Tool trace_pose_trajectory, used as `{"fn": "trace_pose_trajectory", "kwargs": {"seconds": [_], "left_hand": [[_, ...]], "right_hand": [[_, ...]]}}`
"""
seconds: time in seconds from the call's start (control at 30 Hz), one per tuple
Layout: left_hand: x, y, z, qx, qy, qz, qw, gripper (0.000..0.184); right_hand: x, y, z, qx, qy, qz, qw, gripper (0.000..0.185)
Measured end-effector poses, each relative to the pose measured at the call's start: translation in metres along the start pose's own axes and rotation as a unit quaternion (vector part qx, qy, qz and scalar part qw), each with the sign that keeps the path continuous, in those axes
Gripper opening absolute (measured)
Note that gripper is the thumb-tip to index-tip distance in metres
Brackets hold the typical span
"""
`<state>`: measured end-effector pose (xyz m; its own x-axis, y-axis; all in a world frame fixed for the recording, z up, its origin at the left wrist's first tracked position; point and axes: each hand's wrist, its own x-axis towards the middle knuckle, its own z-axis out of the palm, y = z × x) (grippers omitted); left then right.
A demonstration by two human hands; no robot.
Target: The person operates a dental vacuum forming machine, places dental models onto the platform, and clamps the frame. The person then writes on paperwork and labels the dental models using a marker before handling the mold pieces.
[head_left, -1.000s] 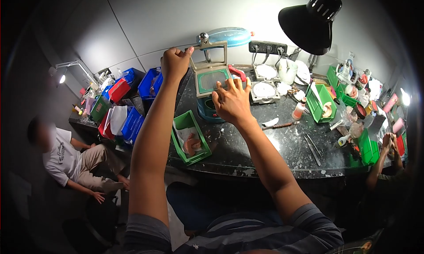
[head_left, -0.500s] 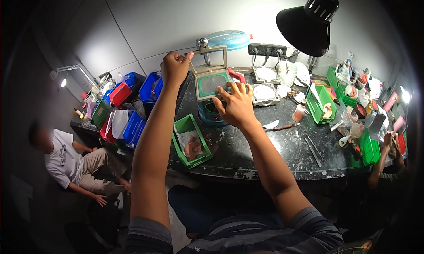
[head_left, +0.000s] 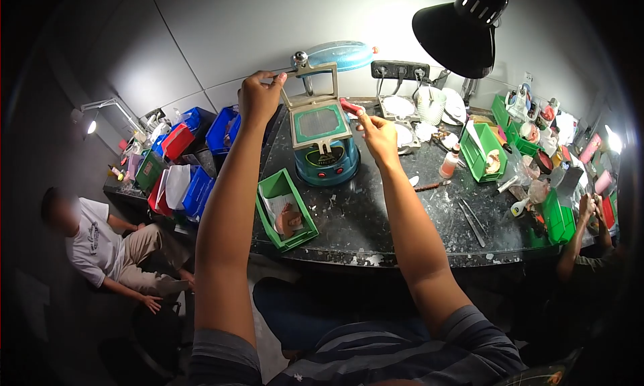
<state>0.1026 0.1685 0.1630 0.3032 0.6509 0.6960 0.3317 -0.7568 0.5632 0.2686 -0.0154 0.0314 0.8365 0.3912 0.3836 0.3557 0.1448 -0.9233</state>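
Observation:
A blue vacuum forming machine [head_left: 327, 161] with red buttons stands on the black bench. Its perforated plate [head_left: 316, 125], edged in green, lies face up under a hinged metal frame [head_left: 334, 82] that is raised. At the frame's upper left corner, the fingers of my left hand [head_left: 258, 99] are pinched on its edge. To the right of the plate, my right hand [head_left: 380, 137] has thumb and fingers closed at the end of a red handle [head_left: 349, 106]. A green bin [head_left: 306, 218] with a pinkish-brown cast and paper stands in front of the machine.
A black lamp [head_left: 456, 33] hangs at upper right. White casts in metal holders [head_left: 400, 106], a bottle [head_left: 449, 164], tweezers [head_left: 472, 221] and another green bin [head_left: 484, 151] are on the bench. One person [head_left: 100, 245] sits left; another person's hands [head_left: 590, 211] are right.
My right hand has moved from over the plate to the red handle on the right, its spread fingers now closed. My left hand stays at the frame's corner. The view has shifted slightly.

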Motion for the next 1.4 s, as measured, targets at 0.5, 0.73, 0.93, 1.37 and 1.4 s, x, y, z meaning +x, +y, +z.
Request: {"fn": "trace_pose_trajectory", "kwargs": {"seconds": [0.5, 0.73, 0.93, 1.37, 1.4], "left_hand": [[-0.038, -0.002, -0.014, -0.051, 0.001, 0.058, 0.997, 0.048], [-0.059, 0.013, -0.014, -0.089, -0.141, -0.176, 0.970, 0.086], [-0.060, 0.025, -0.019, -0.186, -0.267, -0.234, 0.916, 0.099], [-0.057, 0.034, -0.021, -0.116, -0.273, -0.245, 0.923, 0.109], [-0.056, 0.033, -0.021, -0.114, -0.272, -0.244, 0.924, 0.109]], "right_hand": [[0.001, 0.040, -0.003, -0.088, -0.106, 0.194, 0.971, 0.027], [-0.014, 0.037, -0.002, -0.165, -0.029, 0.095, 0.981, 0.028], [-0.016, 0.049, 0.003, -0.156, -0.008, 0.071, 0.985, 0.028], [-0.019, -0.028, 0.014, 0.148, -0.023, -0.082, 0.985, 0.042], [-0.019, -0.032, 0.014, 0.144, -0.035, -0.055, 0.987, 0.042]]}}
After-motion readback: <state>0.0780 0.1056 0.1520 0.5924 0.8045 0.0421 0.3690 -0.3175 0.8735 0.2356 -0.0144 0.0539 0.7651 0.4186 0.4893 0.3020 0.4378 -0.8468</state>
